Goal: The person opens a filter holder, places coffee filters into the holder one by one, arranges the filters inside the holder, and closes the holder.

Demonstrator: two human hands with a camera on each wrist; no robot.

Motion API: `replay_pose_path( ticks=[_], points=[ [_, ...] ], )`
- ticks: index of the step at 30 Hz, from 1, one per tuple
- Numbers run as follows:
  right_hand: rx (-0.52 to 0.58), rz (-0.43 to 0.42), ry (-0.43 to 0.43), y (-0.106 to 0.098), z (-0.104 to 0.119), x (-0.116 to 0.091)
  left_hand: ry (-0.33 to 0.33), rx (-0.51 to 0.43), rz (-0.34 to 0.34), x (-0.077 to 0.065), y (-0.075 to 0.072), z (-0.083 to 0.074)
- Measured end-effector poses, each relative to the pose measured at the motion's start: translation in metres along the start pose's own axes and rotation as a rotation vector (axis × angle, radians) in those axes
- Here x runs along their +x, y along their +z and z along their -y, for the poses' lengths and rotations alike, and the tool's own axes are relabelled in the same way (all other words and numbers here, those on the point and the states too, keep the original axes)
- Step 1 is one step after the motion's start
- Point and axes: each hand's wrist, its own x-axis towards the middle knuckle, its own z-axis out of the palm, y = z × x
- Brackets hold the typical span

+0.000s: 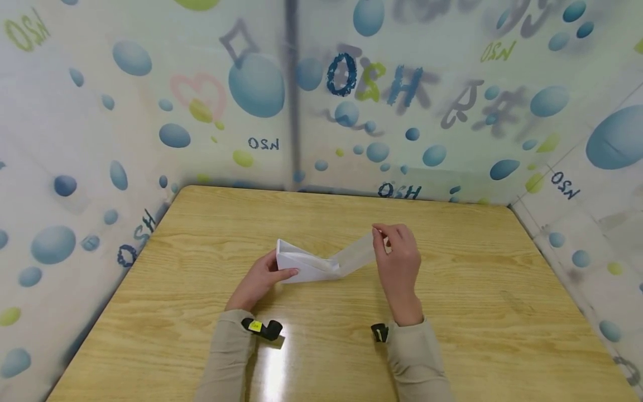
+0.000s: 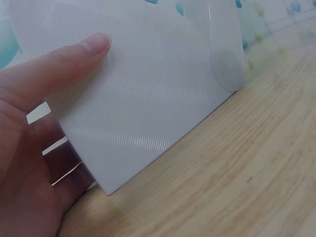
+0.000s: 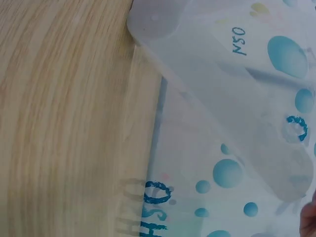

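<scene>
A white wedge-shaped box (image 1: pixel 307 269) with a ribbed side is held at its left end by my left hand (image 1: pixel 257 283). In the left wrist view, the thumb (image 2: pixel 81 55) lies across the ribbed face and the other fingers go behind the end wall. From the box's right end a translucent flap (image 1: pixel 355 257) slants up to the right. My right hand (image 1: pixel 399 261) pinches the flap's raised end between thumb and fingers. The right wrist view shows the flap (image 3: pixel 222 103) with rounded ends, and only a sliver of that hand at the edge.
Both hands are above a light wood-grain table (image 1: pixel 191 346). Behind it and along the sides hang pale sheets (image 1: pixel 321 123) printed with blue and green drops and letters. A black wrist band with a camera (image 1: pixel 263 328) is on the left sleeve.
</scene>
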Motion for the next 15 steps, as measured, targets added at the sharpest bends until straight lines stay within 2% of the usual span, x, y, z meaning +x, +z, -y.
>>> replay_pose_path(
  ticks=[3,6,12,15],
  points=[
    [0.005,-0.003,0.069,-0.001,-0.006,-0.002,-0.007,-0.005,0.001,0.000,0.000,0.000],
    [0.088,0.060,0.185,-0.002,-0.010,-0.006,-0.015,0.004,-0.002,0.000,0.000,0.001],
    [0.434,0.235,0.524,0.002,-0.015,-0.015,-0.024,0.009,-0.009,0.001,0.000,0.001],
    [0.571,0.262,0.653,0.006,-0.016,-0.020,-0.030,0.000,-0.006,0.001,0.000,0.000]
  ],
)
